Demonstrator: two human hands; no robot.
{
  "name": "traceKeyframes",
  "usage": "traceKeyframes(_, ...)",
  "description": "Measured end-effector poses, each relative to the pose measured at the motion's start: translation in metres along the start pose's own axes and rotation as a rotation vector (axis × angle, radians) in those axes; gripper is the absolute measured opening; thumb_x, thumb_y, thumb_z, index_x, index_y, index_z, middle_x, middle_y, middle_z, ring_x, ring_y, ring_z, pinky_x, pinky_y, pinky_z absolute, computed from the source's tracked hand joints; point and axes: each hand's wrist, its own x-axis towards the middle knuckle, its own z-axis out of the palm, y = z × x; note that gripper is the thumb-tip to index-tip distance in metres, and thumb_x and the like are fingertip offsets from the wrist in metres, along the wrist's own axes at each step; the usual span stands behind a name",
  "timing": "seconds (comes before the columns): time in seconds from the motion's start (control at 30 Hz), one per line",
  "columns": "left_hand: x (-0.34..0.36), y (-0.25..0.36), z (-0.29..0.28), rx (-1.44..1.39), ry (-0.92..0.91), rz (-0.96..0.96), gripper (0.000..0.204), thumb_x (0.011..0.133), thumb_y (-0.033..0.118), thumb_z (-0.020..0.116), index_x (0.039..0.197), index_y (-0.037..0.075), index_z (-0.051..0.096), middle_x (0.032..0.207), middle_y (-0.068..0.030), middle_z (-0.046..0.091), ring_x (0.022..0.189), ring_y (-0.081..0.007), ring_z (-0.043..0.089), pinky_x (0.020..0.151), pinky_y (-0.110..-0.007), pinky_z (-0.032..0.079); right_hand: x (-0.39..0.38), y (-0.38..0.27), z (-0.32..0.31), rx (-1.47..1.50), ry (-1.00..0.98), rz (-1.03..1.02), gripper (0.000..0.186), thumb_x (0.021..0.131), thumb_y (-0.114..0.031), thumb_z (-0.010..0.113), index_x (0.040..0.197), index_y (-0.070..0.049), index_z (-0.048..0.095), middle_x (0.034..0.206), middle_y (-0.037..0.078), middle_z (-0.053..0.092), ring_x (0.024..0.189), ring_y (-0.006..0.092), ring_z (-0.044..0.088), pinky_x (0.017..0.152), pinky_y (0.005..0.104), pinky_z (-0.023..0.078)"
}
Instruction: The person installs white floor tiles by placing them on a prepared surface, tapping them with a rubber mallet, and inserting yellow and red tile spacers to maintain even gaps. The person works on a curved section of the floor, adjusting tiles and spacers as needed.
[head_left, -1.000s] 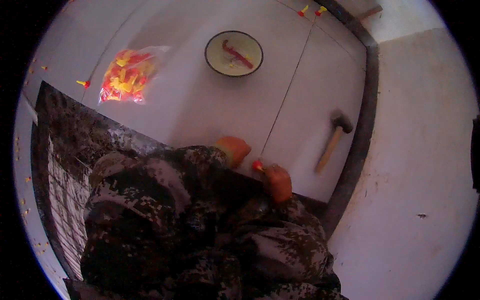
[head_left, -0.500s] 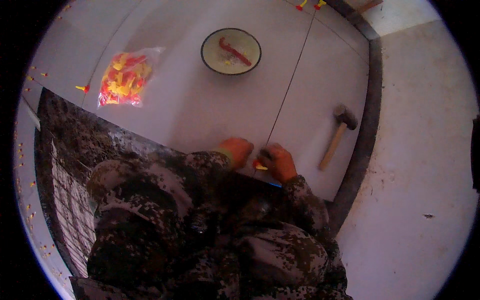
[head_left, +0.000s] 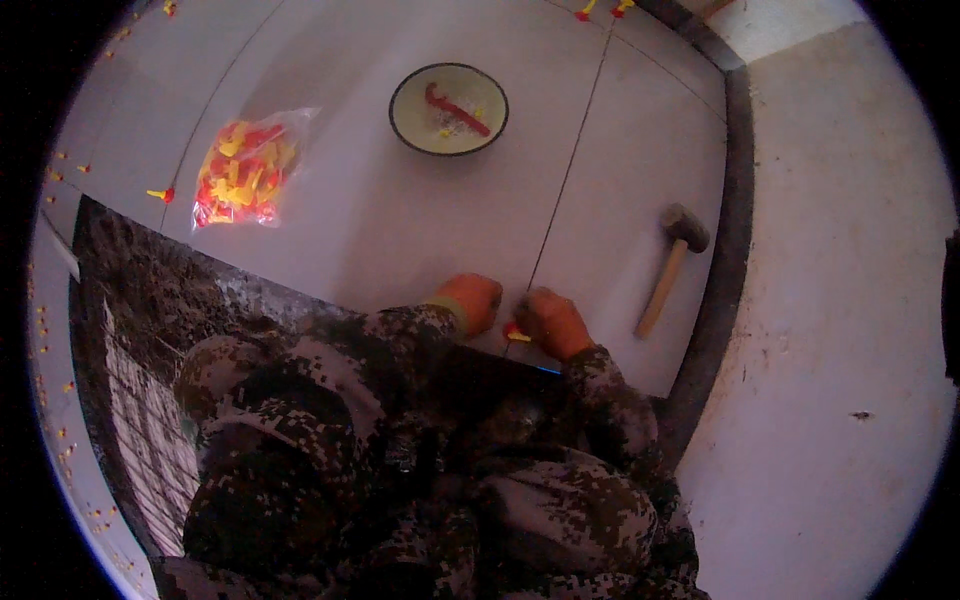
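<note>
My left hand (head_left: pixel 472 298) is curled on the pale floor tile (head_left: pixel 375 250), left of a narrow joint; whether anything is inside it is hidden. My right hand (head_left: pixel 555 322) bends closed over that joint, fingertips just above a red-and-yellow plastic tile leveler (head_left: pixel 513 332) at the tile's near edge; what they grip, if anything, is too small to make out. Farther right lies a mallet (head_left: pixel 680 240) with a dark head and wooden handle.
A bowl (head_left: pixel 410 115) holding a red tool stands ahead. A clear bag (head_left: pixel 245 170) of red-and-yellow pieces lies left. More levelers (head_left: pixel 165 195) sit along joints. Exposed dark screed (head_left: pixel 120 250) borders the left. A pale wall (head_left: pixel 830 250) runs along the right.
My right hand has moved up from the leveler's yellow part to just above it along the joint, fingers now more curled over. My left hand stays nearly in place.
</note>
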Motion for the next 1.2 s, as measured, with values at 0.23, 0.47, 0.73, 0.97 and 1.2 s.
traceKeyframes(0.23,0.006,-0.007,0.007,-0.024,0.044,0.005,0.02,0.084,0.019,0.061,0.098,0.009,0.071,0.103,-0.0192,0.071,0.102,-0.0399,0.066,0.089,-0.051,0.053,0.004,-0.009,-0.009,-0.077,-0.003,-0.105,0.014,0.087,-0.013,0.064,0.098,-0.004,0.06,0.102,0.02,0.061,0.094,0.0416,0.064,0.081,0.0506,0.054)
traceKeyframes(0.47,0.005,0.001,0.0,-0.01,0.024,-0.035,0.021,0.083,0.02,0.062,0.099,0.01,0.071,0.103,-0.019,0.07,0.102,-0.0397,0.066,0.09,-0.051,0.053,0.007,-0.006,-0.014,-0.045,-0.088,-0.134,0.019,0.086,-0.012,0.064,0.098,-0.002,0.054,0.101,0.022,0.061,0.095,0.0443,0.063,0.082,0.0525,0.053)
traceKeyframes(0.73,0.021,-0.009,0.008,-0.157,0.031,-0.029,0.026,0.084,0.025,0.065,0.103,0.01,0.074,0.104,-0.0191,0.071,0.103,-0.0389,0.066,0.092,-0.048,0.053,0.005,0.014,-0.007,0.174,0.074,-0.026,0.022,0.083,-0.006,0.066,0.102,-0.002,0.055,0.102,0.023,0.06,0.097,0.047,0.061,0.083,0.0526,0.051)
traceKeyframes(0.97,0.021,-0.013,0.021,-0.331,0.105,0.092,0.029,0.083,0.027,0.067,0.102,0.007,0.075,0.105,-0.0189,0.072,0.101,-0.0367,0.068,0.092,-0.047,0.053,0.011,-0.013,-0.021,0.439,0.272,0.21,0.014,0.088,-0.007,0.07,0.096,0.001,0.06,0.085,0.017,0.069,0.078,0.028,0.07,0.071,0.0383,0.055)
traceKeyframes(1.2,0.008,0.028,-0.025,-0.396,0.021,0.039,0.031,0.083,0.029,0.067,0.097,0.003,0.074,0.089,-0.0184,0.073,0.086,-0.0348,0.07,0.081,-0.046,0.054,0.007,-0.006,-0.021,0.709,0.314,0.334,0.017,0.092,-0.011,0.069,0.097,0.003,0.062,0.082,0.012,0.07,0.077,0.0161,0.067,0.071,0.0303,0.055)
